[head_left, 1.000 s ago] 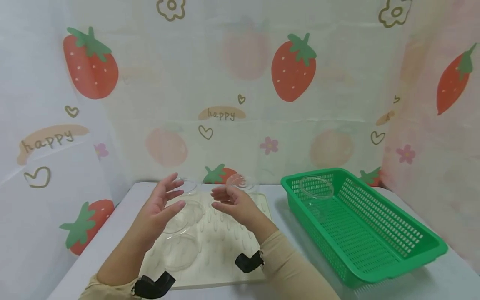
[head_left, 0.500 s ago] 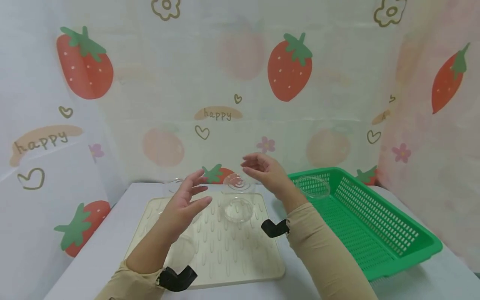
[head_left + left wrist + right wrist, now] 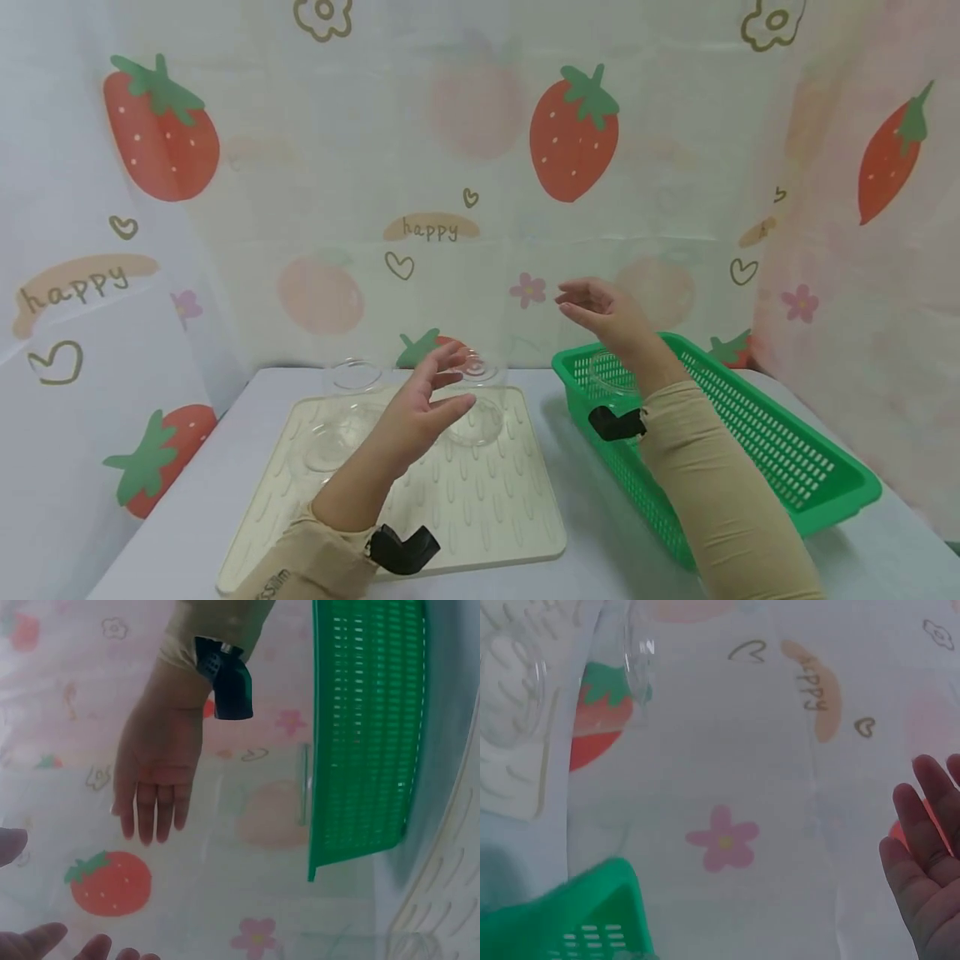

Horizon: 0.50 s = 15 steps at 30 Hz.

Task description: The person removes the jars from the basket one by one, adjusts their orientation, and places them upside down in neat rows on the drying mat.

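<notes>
My left hand (image 3: pixel 420 408) hovers over the cream mat (image 3: pixel 495 500), fingers loosely extended and holding nothing. On the mat's left part are clear round containers, one of them a low ring shape (image 3: pixel 330 446). Another clear container (image 3: pixel 476 419) lies just beyond my left hand, and a clear rim (image 3: pixel 356 374) shows at the back left. My right hand (image 3: pixel 615 321) hangs in the air above the near-left corner of the green basket (image 3: pixel 765 400), fingers relaxed, nothing in them. Inside the basket a clear round container (image 3: pixel 611 372) is partly hidden by the right forearm.
The white table (image 3: pixel 183 500) runs up to a strawberry-print cloth wall (image 3: pixel 442 158) at the back and sides. The basket's raised rim (image 3: pixel 315 750) stands to the right of the mat, with a strip of table between them.
Both hands have moved right; my right hand also rose from over the mat to above the basket. The containers at the left of the mat came back into sight as the left arm shifted.
</notes>
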Tool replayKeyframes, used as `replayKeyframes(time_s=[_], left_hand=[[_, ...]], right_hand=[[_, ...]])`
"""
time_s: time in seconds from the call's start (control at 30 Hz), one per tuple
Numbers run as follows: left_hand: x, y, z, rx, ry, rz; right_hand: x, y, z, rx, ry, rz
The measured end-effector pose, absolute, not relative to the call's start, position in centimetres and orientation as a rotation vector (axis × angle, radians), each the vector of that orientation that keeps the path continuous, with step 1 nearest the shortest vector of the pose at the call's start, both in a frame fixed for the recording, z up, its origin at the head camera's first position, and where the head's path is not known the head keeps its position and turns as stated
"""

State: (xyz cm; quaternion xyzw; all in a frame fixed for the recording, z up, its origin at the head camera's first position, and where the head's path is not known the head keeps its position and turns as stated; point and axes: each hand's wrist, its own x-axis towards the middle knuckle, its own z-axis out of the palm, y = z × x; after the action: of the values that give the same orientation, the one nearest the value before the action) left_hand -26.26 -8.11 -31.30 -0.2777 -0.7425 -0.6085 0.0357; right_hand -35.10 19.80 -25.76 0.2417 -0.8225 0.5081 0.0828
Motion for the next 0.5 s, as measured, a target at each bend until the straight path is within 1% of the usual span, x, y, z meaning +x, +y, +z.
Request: replayKeyframes(time_s=[0.33,0.5], left_hand=[[-27.0,-5.7,-31.7,-0.894,-2.314,-1.885],[-27.4,-4.8,-32.2,-0.885,-2.349,-1.891]], right_hand=[[-35.7,24.9,-26.2,0.550,-2.538,1.325],[-36.0,26.9,-26.9,0.517,-2.581,1.242]])
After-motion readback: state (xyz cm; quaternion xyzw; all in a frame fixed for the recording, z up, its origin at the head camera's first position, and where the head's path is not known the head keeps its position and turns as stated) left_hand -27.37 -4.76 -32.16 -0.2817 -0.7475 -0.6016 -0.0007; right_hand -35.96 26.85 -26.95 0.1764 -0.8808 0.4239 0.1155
